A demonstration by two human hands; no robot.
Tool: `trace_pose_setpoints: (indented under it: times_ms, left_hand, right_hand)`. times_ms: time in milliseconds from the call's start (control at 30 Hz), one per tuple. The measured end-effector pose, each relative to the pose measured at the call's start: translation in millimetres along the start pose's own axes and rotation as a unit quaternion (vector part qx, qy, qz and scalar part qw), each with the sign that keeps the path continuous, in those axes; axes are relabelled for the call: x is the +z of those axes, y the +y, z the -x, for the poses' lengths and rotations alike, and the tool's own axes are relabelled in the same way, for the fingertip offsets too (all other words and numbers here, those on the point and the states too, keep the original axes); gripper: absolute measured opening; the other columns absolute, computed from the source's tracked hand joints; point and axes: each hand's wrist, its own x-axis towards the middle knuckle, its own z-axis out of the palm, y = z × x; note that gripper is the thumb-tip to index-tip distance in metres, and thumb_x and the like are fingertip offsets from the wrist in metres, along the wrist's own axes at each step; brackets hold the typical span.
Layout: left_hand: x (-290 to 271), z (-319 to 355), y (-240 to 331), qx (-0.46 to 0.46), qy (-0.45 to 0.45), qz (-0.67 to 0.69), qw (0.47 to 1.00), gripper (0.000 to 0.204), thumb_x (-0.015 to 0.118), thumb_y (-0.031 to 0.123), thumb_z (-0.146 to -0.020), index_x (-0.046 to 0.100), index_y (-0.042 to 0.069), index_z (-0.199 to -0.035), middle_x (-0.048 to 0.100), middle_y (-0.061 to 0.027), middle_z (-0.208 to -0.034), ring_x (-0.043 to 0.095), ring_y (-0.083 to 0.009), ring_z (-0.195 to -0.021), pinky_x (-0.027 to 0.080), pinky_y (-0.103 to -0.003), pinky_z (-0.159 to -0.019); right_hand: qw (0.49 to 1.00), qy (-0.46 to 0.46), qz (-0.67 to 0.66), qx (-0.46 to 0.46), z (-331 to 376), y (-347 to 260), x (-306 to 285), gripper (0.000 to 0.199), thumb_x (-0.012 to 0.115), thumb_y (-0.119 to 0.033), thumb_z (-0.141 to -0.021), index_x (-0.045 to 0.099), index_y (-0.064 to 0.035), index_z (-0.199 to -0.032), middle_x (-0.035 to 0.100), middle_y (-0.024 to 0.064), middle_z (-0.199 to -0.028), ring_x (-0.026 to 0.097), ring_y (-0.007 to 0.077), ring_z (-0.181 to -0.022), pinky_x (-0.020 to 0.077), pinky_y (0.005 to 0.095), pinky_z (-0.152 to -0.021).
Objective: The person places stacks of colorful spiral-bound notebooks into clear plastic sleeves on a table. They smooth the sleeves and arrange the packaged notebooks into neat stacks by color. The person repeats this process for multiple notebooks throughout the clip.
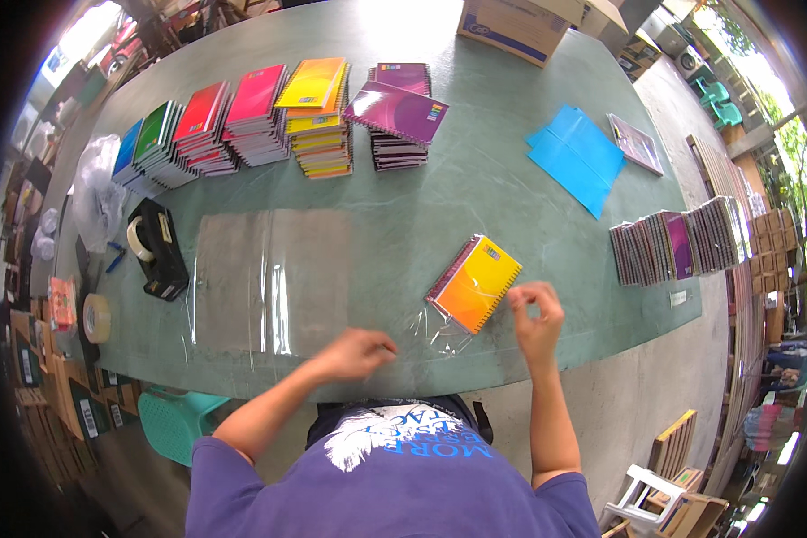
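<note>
A spiral notebook with a yellow-orange cover (481, 280) lies tilted on the table, with a purple edge showing along its left side. Crinkled clear plastic (435, 330) sticks out at its lower left. Just right of the notebook, my right hand (538, 325) is raised with thumb and finger pinched. Whether anything thin is in that pinch I cannot make out. My left hand (357, 353) hovers near the front edge, fingers curled together, left of the plastic. What it holds, if anything, is hidden. Clear plastic sheets (309, 278) lie flat beyond my left hand.
Notebooks stand in coloured stacks at the back, including a yellow stack (318, 117) and a purple one (399, 117). A black tape dispenser (158, 251) sits left. On the right are blue sheets (578, 160) and a row of wrapped notebooks (677, 242). A cardboard box (511, 31) stands far back.
</note>
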Motion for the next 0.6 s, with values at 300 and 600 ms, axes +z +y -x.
trace_pose_setpoints:
  times_ms: [300, 600]
  left_hand:
    - [69.6, -63.0, 37.9, -0.072, 0.236, 0.484, 0.839, 0.023, 0.062, 0.028, -0.089, 0.064, 0.005, -0.087, 0.046, 0.0061, -0.059, 0.035, -0.0028, -0.048, 0.026, -0.022, -0.042]
    - [64.2, -35.9, 15.1, -0.04, 0.133, 0.337, 0.931, 0.02, 0.059, 0.023, -0.089, 0.066, 0.004, -0.085, 0.049, 0.0041, -0.059, 0.039, -0.0035, -0.05, 0.029, -0.021, -0.044]
  right_hand:
    - [0.976, -0.018, -0.128, 0.177, -21.7, 54.9, 51.9, 0.044, 0.067, -0.027, -0.084, 0.057, 0.0051, -0.113, 0.063, 0.0153, -0.1, 0.06, 0.0233, -0.09, 0.0466, 0.0331, -0.082]
    - [0.941, -0.284, 0.16, -0.094, 5.0, 19.1, -12.5, 0.116, 0.089, -0.032, -0.042, 0.031, -0.0199, -0.142, 0.027, 0.0102, -0.147, 0.029, 0.0329, -0.132, 0.0277, 0.0503, -0.104]
